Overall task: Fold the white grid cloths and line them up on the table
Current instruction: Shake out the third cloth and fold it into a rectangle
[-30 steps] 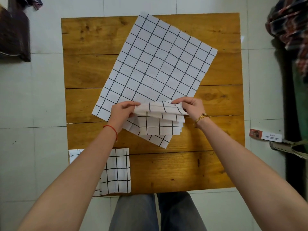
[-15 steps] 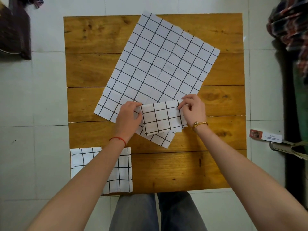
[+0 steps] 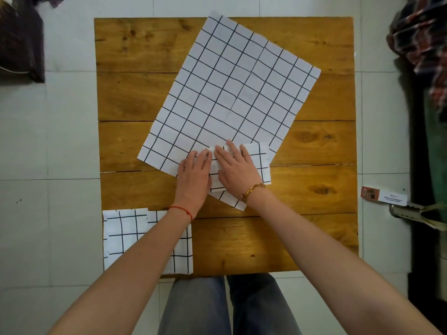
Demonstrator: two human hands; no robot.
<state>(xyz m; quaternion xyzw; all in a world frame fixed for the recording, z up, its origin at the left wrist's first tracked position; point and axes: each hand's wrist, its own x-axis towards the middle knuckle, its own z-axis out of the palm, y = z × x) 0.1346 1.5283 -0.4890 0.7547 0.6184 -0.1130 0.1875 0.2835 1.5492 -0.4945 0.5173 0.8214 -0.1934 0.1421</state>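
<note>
On table (image 3: 314,238): both hands flat, left hand (image 3: 193,175), right hand (image 3: 238,170), pressing folded cloth (image 3: 262,163)

Pale tiled floor (image 3: 60,201) — plank wooden table (image 3: 135,97) standing on it.
</note>
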